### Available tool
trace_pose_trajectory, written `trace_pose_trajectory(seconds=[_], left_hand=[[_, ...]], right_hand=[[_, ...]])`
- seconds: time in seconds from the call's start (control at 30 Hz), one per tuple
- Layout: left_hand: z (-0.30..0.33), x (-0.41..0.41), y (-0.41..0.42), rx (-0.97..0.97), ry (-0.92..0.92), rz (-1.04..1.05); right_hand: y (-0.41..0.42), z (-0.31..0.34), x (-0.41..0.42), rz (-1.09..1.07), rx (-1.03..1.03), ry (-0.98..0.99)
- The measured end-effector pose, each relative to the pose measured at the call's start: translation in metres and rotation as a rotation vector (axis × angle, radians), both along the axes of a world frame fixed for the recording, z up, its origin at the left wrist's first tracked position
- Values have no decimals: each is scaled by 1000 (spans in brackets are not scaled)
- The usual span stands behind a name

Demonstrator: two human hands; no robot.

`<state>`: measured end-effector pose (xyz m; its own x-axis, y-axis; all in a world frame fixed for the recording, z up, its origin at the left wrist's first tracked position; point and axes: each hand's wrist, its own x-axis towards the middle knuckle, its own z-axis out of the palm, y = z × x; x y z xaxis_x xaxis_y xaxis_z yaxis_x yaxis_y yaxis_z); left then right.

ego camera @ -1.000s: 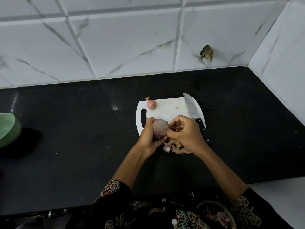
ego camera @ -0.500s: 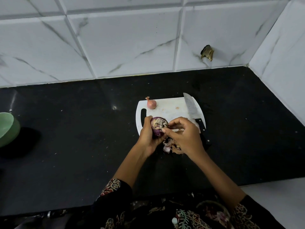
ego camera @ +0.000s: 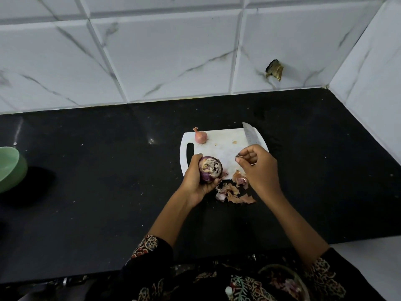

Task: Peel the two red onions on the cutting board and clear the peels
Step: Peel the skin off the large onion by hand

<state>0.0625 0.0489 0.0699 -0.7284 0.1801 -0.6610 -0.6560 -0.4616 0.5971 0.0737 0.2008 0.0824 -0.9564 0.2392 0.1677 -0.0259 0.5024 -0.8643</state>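
Note:
My left hand [ego camera: 194, 178] grips a large purple onion [ego camera: 210, 171] at the front left corner of the white cutting board [ego camera: 223, 148], its pale, partly stripped end turned up toward me. My right hand [ego camera: 259, 168] hovers over the board's right side, apart from the onion, thumb and fingers pinching a tiny scrap of skin. A small pink onion [ego camera: 200, 136], skin on, sits at the board's far left corner. Loose brown and pink peels [ego camera: 233, 191] lie at the board's front edge and on the counter.
A knife [ego camera: 250, 135] lies along the board's right edge, blade pointing away, its handle under my right hand. A green bowl [ego camera: 9, 168] stands at the far left of the black counter [ego camera: 108, 181]. Tiled walls close the back and right.
The onion has been turned so its stripped end faces up. My right hand has pulled away from it to the right, and the peel pile is now uncovered.

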Motion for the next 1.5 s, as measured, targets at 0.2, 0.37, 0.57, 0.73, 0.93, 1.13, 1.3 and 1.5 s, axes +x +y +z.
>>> trace_pose_trajectory(seconds=[0.2,0.37,0.57,0.73,0.93,1.13,1.3,1.5], left_hand=[[-1,-2,0,-15,11,9],[-2,-2,2,-79,67,3],[-2,-1,1,-93,117,-2],[1,1,1,-76,132,-19],[3,1,1,-157,210,-157],[6,3,5,-360,306,-274],[3,1,9,-671,441,-277],[-3,5,12,-815,572,-317]], right_hand=[[5,-12,4,60,212,-185],[4,-17,7,148,363,-285],[-3,-1,6,269,290,-107],[-16,18,10,335,173,60],[-21,14,14,384,290,214],[-20,14,15,386,422,286],[-15,15,13,403,391,210],[-9,19,7,451,361,125]])
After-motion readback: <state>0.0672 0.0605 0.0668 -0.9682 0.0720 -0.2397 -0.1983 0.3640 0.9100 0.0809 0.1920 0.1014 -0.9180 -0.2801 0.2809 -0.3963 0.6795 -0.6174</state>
